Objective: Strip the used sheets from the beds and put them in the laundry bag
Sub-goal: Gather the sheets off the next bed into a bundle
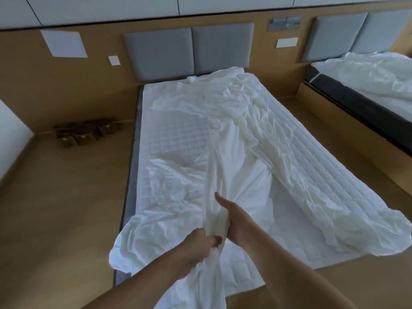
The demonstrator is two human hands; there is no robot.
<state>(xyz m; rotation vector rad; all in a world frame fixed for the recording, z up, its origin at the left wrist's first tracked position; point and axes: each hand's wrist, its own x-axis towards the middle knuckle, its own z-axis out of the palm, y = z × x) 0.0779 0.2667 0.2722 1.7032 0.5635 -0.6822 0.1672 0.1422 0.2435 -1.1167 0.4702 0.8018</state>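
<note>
A person at the foot of a bed [142, 166] gathers a white sheet [240, 139], pulled loose and bunched into a long ridge down the middle of the mattress. The ridge's long axis runs from the grey headboard [189, 50] toward the camera, narrowing to a twisted rope at the hands. The left hand [200, 244] grips that rope near the foot of the bed, fingers and thumb curled round the cloth. The right hand [231, 224] holds the same bunch just beyond it, fingers wrapped behind the fabric and thumb [220, 200] stretched up along it toward the headboard. The two hands sit just beside each other. Below them the gathered cloth hangs down off the foot of the bed, out of the bottom of the frame.

The rest of the sheet lies crumpled across the bed: one fold heaped along the right edge, another spilling over the near left corner. Between the folds the quilted mattress pad [178, 134] shows bare. A second bed [376, 72], with rumpled white bedding, stands at far right. Small brown boxes [82, 132] lie on the wooden floor [55, 208] to the left, near the wall.
</note>
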